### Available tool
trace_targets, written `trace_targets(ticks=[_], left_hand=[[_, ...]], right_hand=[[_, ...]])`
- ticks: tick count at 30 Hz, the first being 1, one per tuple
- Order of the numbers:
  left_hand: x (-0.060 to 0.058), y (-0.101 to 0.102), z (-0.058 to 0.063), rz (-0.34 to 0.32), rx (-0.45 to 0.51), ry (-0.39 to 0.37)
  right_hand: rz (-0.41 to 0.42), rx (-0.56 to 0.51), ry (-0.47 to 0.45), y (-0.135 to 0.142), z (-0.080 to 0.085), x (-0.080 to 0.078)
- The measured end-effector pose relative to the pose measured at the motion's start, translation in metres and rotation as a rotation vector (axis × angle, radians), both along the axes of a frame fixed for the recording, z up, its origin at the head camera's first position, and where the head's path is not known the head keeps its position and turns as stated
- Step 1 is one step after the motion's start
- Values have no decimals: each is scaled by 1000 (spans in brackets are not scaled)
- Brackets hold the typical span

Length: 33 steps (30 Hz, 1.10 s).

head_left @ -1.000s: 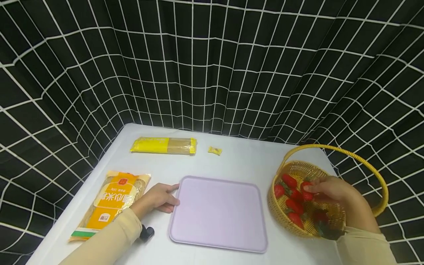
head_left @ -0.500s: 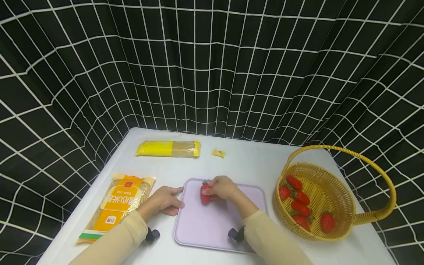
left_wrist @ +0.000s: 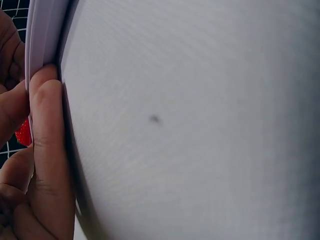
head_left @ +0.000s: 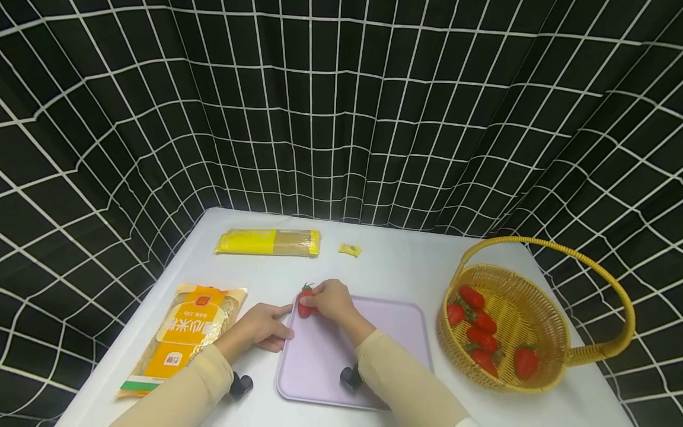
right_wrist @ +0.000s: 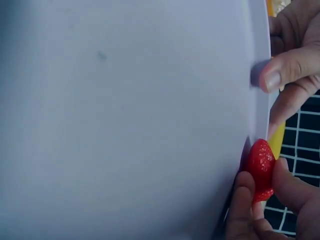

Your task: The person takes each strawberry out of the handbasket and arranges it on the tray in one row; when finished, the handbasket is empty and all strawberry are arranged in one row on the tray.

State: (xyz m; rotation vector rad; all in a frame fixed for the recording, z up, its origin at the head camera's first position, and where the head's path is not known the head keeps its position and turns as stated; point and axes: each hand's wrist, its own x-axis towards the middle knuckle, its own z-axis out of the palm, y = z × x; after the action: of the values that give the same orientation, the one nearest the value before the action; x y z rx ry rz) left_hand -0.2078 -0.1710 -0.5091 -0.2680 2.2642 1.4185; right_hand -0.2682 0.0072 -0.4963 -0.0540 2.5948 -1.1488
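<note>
My right hand [head_left: 335,302] pinches a red strawberry [head_left: 305,301] with green leaves over the far left corner of a pale lilac rectangular tray [head_left: 368,356]. In the right wrist view, thumb and fingers grip the strawberry [right_wrist: 261,167] beside the tray's rim [right_wrist: 260,60]; I cannot tell whether it touches the tray. My left hand [head_left: 262,329] holds the tray's left edge, its thumb over the rim and other fingers at the outer side. In the left wrist view, the left hand's fingers [left_wrist: 47,145] lie along that edge, and only a sliver of strawberry [left_wrist: 23,134] shows.
A wicker basket [head_left: 552,314] with a tall handle and several strawberries [head_left: 482,322] stands right of the tray. Left lies an orange-labelled noodle packet [head_left: 184,332]; behind are a yellow noodle packet [head_left: 267,242] and a small yellow-wrapped sweet [head_left: 349,249]. A black gridded curtain [head_left: 341,118] surrounds the table.
My right hand has left the basket with a strawberry and carried it left across the tray to the far left corner. The left hand stays at the tray's edge.
</note>
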Motion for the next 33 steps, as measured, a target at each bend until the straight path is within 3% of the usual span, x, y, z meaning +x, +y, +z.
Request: trace_targets(ticks=[8, 12, 15, 18, 20, 22, 25, 28, 31, 33], left_hand=[[-5, 6, 3, -7, 16, -8], [-7, 5, 4, 5, 21, -14], [-8, 2, 5, 22, 9, -19], [-7, 0, 6, 22, 10, -21], [-5, 0, 6, 16, 14, -26], [-4, 0, 5, 8, 15, -32], [-3, 1, 5, 5, 10, -38], [-4, 1, 4, 9, 11, -35], [-5, 0, 4, 13, 14, -34], [-5, -1, 2, 14, 14, -34]], right_hand=[[1, -26, 14, 9, 4, -3], [11, -61, 4, 39, 31, -5], [88, -127, -55, 87, 64, -9], [237, -166, -162, 157, 91, -13], [320, -186, -242, 208, 99, -15], [352, -196, -313, 258, 101, -17], [280, -232, -419, 320, 95, -21], [160, -276, -510, 364, 84, -30], [75, -347, -580, 388, 70, -38], [22, -369, -570, 391, 63, -37]])
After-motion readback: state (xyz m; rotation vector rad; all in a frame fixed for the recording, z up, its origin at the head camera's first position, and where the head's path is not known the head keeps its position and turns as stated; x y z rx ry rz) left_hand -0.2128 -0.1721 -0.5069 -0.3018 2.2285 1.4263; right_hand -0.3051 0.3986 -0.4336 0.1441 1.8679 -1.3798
